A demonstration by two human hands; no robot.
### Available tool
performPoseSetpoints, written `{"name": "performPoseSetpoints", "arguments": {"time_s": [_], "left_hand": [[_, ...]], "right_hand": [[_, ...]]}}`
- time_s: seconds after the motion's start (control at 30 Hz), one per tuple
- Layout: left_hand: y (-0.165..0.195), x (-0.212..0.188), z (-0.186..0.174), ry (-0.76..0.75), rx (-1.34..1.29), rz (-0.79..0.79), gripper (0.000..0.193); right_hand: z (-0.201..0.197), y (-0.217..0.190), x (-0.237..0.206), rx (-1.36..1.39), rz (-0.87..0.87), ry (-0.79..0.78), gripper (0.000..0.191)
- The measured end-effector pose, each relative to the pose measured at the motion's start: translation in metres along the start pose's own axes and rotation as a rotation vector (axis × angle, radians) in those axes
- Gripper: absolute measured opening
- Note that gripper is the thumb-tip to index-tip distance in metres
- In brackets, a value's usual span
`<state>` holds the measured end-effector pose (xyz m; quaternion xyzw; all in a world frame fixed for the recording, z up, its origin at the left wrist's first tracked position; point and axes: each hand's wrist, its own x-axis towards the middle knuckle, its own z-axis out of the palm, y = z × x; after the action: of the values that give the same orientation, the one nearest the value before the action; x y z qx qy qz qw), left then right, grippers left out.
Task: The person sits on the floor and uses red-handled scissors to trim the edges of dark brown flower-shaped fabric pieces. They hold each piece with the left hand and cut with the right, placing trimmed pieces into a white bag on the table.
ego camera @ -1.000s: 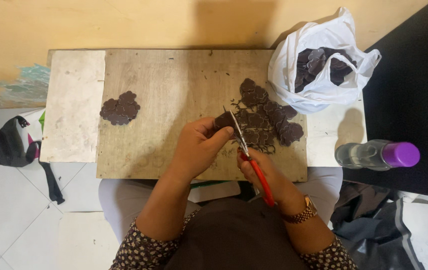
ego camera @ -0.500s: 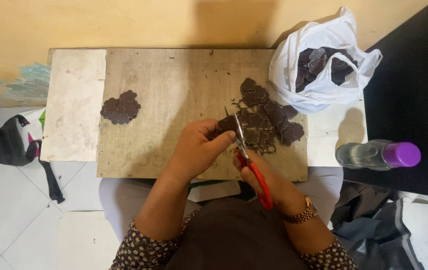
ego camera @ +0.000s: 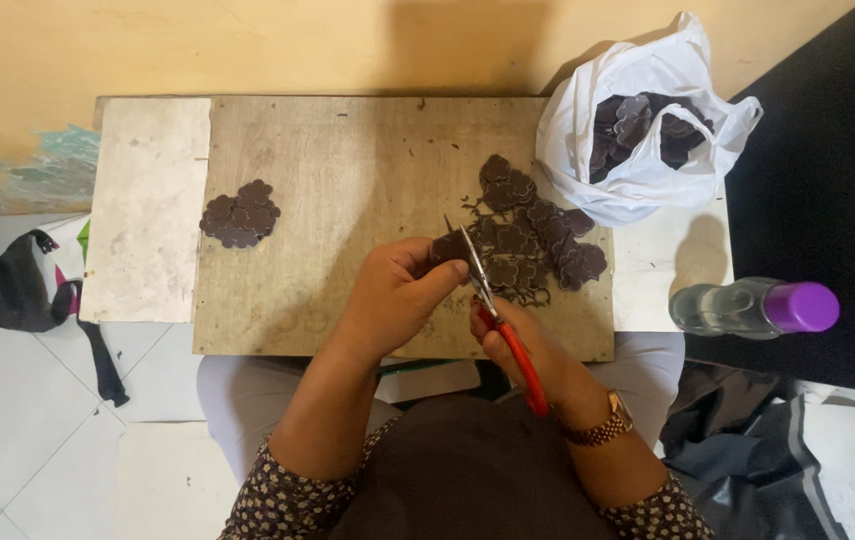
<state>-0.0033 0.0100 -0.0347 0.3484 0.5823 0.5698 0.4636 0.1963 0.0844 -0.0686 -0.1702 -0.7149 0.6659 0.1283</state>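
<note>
My left hand [ego camera: 394, 295] pinches a small dark brown flower-shaped piece [ego camera: 444, 247] over the wooden board [ego camera: 347, 160]. My right hand [ego camera: 527, 350] grips red-handled scissors [ego camera: 492, 305], whose blades meet the piece's edge. Just right of the blades lies a loose heap of dark flower-shaped pieces with thin offcuts [ego camera: 532, 235]. A smaller, neat pile of the same pieces [ego camera: 240, 213] rests at the board's left side.
A white plastic bag [ego camera: 637, 150] holding more dark pieces stands at the board's right end. A clear bottle with a purple cap [ego camera: 757, 307] lies on its side further right. A black bag [ego camera: 12, 290] sits on the tiled floor at left. A yellow wall runs behind.
The scissors' blades have shifted slightly along the held piece, and my left hand has turned it a little. The piles and bag stay where they were.
</note>
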Motion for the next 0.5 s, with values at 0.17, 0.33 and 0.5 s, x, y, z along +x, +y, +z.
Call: {"name": "performPoseSetpoints", "arguments": {"time_s": [0.17, 0.33, 0.5], "left_hand": [[0.0011, 0.0004, -0.0011, -0.014, -0.032, -0.023, 0.014], [0.0006, 0.0004, -0.0034, -0.007, 0.005, -0.06, 0.013], [-0.0017, 0.0019, -0.005, -0.034, -0.012, -0.02, 0.014]], "right_hand": [[-0.0001, -0.0003, 0.0004, 0.013, 0.001, -0.002, 0.058], [-0.0014, 0.0041, 0.0, 0.024, 0.002, -0.021, 0.055], [-0.004, 0.0086, 0.0002, 0.045, 0.005, -0.048, 0.055]]}}
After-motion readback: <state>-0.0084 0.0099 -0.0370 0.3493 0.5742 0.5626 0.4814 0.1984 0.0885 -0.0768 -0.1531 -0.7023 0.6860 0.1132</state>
